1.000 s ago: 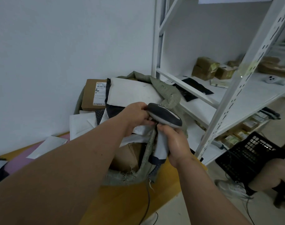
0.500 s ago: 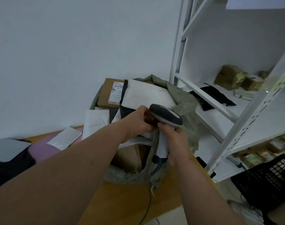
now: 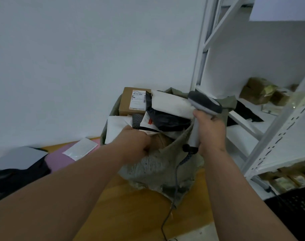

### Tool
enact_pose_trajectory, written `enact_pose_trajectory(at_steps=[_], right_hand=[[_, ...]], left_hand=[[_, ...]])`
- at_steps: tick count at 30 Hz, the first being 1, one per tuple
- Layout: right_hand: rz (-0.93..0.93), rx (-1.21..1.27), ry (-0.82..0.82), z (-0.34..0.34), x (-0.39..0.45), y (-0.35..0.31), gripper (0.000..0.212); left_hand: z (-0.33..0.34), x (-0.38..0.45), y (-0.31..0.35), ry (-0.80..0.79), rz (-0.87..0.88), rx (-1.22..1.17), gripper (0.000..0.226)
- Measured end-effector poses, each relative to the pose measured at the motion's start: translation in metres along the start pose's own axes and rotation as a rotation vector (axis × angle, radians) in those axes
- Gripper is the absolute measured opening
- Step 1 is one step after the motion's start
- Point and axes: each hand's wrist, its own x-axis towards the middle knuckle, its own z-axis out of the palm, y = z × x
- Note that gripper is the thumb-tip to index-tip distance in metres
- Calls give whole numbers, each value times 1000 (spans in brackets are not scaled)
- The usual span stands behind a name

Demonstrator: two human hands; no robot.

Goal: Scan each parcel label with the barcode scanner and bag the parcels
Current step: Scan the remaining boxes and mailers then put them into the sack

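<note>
My right hand [image 3: 211,131] grips the barcode scanner [image 3: 204,103]; my left hand [image 3: 137,142] pinches a parcel inside the full sack [image 3: 158,164]. Mailers [image 3: 80,148] at lower left remain unbagged.

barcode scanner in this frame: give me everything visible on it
The barcode scanner is a handheld corded unit: dark grey rounded head with a lighter grey band along its side, over a pale grey handle. The right hand grips the handle, holding it upright above the sack of parcels, head pointing left toward the white mailer. A dark cable leaves the handle's base and trails down over the sack's front to the floor. Its scan window is not visible.
</note>
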Motion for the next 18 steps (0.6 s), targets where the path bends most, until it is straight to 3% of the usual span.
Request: enact_pose_trajectory(at_steps=[5, 10, 11, 12, 15, 16, 18], right_hand=[[-12, -255, -52, -4, -5, 6, 23], [-25, -231, -21, -1, -4, 7, 27], [-29, -190, 6, -1, -4, 5, 27], [-36, -162, 23, -3, -4, 4, 26], [-22, -188, 17, -8, -4, 2, 22], [-11, -226, 4, -9, -3, 4, 22], [8, -326, -35, -10, -1, 12, 24]], left_hand=[[-38, 3, -11, 126, -45, -51, 23], [-80, 17, -21, 705, -52, -232, 20], [-79, 19, -22, 730, -65, -310, 20], [-70, 21, -26, 646, -89, -356, 22], [-28, 22, -28, 107, -155, -324, 26], [-17, 21, -28, 61, -157, -338, 25], [-6, 22, -27, 162, -149, -370, 19]])
